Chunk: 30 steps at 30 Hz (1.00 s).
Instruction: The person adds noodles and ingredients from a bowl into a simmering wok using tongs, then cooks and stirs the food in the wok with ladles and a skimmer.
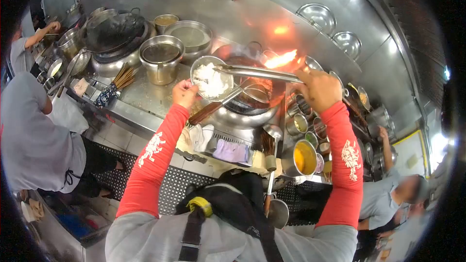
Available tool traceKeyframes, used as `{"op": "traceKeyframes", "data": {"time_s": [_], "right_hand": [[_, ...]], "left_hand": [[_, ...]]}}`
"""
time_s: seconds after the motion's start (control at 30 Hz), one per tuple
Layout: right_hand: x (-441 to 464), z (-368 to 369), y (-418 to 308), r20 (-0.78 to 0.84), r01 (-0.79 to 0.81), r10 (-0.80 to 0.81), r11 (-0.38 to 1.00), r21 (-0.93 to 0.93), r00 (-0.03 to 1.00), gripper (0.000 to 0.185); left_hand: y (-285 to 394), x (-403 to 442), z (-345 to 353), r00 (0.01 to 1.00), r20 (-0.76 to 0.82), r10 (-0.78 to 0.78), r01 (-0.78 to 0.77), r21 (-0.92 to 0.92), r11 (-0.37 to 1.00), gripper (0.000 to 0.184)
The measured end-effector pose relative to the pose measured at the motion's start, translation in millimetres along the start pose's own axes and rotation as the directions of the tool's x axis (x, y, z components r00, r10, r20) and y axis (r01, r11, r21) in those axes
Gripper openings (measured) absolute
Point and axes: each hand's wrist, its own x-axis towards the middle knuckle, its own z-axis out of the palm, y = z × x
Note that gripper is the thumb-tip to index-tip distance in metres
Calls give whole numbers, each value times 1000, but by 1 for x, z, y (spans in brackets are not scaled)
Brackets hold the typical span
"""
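My left hand [185, 94] pinches the near left rim of a metal bowl [229, 93] filled with white food [209, 80] that looks like rice. My right hand [320, 90] is closed around long metal tongs [262, 72], whose far tips reach into the bowl. Behind and right of the bowl, a wok [238, 60] sits on a burner, with an orange flame [281, 59] rising at its far right. A round wire strainer [255, 96] lies across the wok's near side; its wooden handle [208, 112] points toward my left forearm.
Steel pots [161, 72] stand left of the wok. Several small containers and a pot of orange liquid [304, 159] are at right. A ladle [273, 133], bamboo brush [268, 149] and folded cloths [230, 150] sit at the near edge. Co-workers stand left [41, 131] and right [388, 196].
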Motion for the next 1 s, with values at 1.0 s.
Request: {"op": "traceKeyframes", "data": {"time_s": [1.0], "right_hand": [[-5, -46, 19, 208, -34, 78, 978, -205, 975, 30]], "left_hand": [[-31, 8, 23, 994, 76, -83, 92, -123, 988, 8]]}}
